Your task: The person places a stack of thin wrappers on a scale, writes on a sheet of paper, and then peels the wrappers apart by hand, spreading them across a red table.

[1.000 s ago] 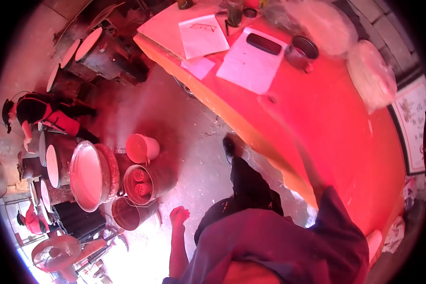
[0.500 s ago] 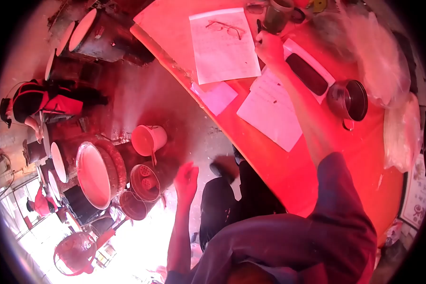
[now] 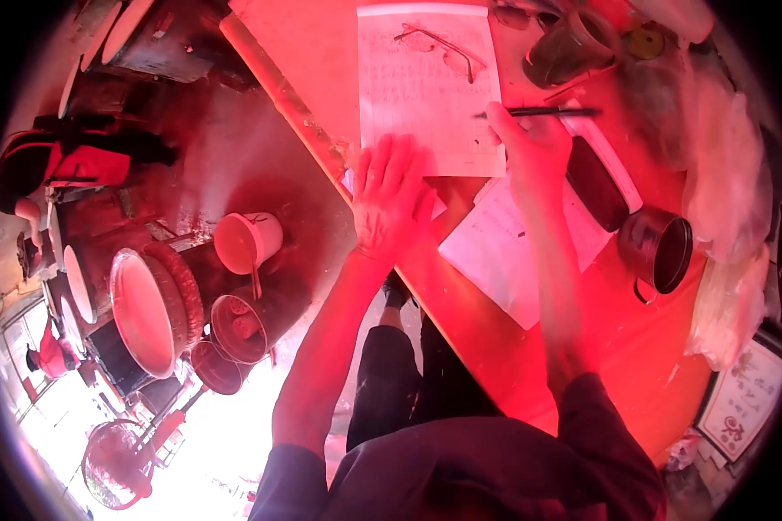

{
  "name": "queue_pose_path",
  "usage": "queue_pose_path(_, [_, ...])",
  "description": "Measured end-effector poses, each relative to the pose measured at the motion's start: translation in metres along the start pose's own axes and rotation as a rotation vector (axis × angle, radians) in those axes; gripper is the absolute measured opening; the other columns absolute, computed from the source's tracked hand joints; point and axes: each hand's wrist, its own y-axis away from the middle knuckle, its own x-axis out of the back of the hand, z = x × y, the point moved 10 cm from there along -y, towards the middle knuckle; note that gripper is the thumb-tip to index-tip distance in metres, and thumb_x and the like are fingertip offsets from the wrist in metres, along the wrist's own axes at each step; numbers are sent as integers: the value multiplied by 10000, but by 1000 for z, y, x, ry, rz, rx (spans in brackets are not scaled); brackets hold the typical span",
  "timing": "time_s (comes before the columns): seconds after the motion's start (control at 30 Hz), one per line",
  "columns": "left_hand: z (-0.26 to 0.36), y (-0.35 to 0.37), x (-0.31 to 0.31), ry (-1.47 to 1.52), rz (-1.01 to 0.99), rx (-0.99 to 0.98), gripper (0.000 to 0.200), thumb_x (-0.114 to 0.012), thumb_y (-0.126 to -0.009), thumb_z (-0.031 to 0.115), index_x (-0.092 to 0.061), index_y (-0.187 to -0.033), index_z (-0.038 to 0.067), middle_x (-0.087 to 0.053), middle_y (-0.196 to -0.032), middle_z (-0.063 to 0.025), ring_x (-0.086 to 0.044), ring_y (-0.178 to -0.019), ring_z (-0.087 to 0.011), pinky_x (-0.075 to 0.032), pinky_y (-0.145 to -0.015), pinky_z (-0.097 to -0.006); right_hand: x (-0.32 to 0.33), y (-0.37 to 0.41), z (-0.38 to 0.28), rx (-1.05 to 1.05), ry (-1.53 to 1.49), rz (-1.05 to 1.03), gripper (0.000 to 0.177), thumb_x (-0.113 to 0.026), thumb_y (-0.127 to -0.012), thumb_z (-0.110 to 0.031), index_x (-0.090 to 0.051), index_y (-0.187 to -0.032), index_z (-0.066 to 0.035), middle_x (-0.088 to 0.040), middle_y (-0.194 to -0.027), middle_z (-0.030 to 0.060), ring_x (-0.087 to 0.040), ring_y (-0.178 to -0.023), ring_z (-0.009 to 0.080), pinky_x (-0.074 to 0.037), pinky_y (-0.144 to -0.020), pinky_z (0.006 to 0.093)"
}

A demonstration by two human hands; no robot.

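On the tabletop (image 3: 495,347) lies a sheet of handwritten paper (image 3: 426,104), with a pair of glasses (image 3: 443,50) resting on its upper part. My left hand (image 3: 389,201) is spread over the sheet's lower left corner, fingers stretched. A dark pen (image 3: 552,111) is held in my right hand (image 3: 534,152), its end pointing left over the sheet's right edge. Below my right forearm is a second written sheet (image 3: 504,247). Part of a smaller paper under my left hand is hidden.
A dark oblong case (image 3: 595,187), a metal cup (image 3: 656,252) and a dark mug (image 3: 573,48) stand along the right. Plastic bags (image 3: 725,156) lie beyond. Left of the table are a white bucket (image 3: 256,241), a large round basin (image 3: 143,313) and a person (image 3: 61,169).
My left hand has come up from beside the table onto the sheet. My right hand has moved from near the mug towards me, and the pen now shows clearly in it.
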Motion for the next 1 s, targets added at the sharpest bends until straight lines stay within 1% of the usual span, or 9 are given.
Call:
queue_pose_path(0.07, [-5,3,-5,16,22,19,472,-674,-733,176,-628,-1184,45,-581,-1284,-153,-513,-1235,-359,-340,-1063,-511,-15,-12,14,-10,-14,-1,162,-750,-824,-85,-626,-901,-15,-630,-774,-9,-557,-672,48,-462,-621,198])
queue_pose_path(0.13, [-8,1,-3,29,52,32,464,-674,-725,162,-636,-1174,49,-583,-1282,-150,-515,-1234,-355,-344,-1062,-508,-32,-18,15,119,-14,-1,99,-713,-851,-90,-657,-867,-10,-625,-735,1,-577,-665,71,-458,-636,204])
queue_pose_path(0.2, [-9,1,-3,36,42,44,431,-663,-739,135,-643,-1161,50,-588,-1281,-139,-520,-1231,-348,-352,-1058,-502,-46,-20,24,132,-6,-53,102,-706,-857,-76,-654,-906,-3,-636,-791,4,-584,-713,70,-468,-682,202])
queue_pose_path(0.33, [-13,3,-7,54,28,46,427,-616,-787,148,-615,-1196,27,-564,-1304,-143,-487,-1268,-345,-332,-1075,-501,-52,-19,42,176,57,-38,131,-709,-851,-66,-645,-958,-25,-641,-824,-3,-564,-725,47,-466,-671,202])
queue_pose_path(0.4, [-14,3,-9,54,8,49,428,-613,-790,143,-613,-1202,31,-560,-1310,-140,-486,-1271,-337,-330,-1078,-496,-49,-17,41,230,-24,4,106,-702,-856,-55,-642,-938,-24,-638,-819,0,-562,-722,50,-466,-672,202])
queue_pose_path(0.53, [-16,4,-11,60,-5,65,439,-612,-783,138,-610,-1209,33,-556,-1319,-130,-484,-1278,-328,-329,-1084,-490,-52,-12,44,205,42,3,78,-695,-858,-40,-639,-909,-20,-628,-808,-2,-552,-711,50,-458,-662,202])
queue_pose_path(0.7, [-19,5,-13,65,-11,80,460,-606,-779,140,-607,-1230,50,-546,-1344,-113,-477,-1295,-314,-325,-1096,-480,-51,-9,42,284,129,69,70,-690,-855,-21,-630,-889,-11,-612,-781,-5,-525,-681,46,-443,-637,202])
queue_pose_path(0.8, [-21,2,-9,78,14,112,368,-622,-803,137,-670,-1162,74,-608,-1275,-99,-534,-1236,-315,-360,-1063,-466,-52,-10,45,284,74,69,75,-698,-848,-23,-631,-879,-10,-611,-768,-4,-520,-674,45,-441,-631,202])
queue_pose_path(1.0, [-22,3,-10,73,6,112,368,-624,-806,147,-670,-1163,72,-609,-1275,-98,-536,-1235,-316,-359,-1061,-469,-53,-11,46,335,159,78,70,-704,-837,-16,-638,-860,-17,-599,-730,-12,-503,-641,42,-429,-599,198])
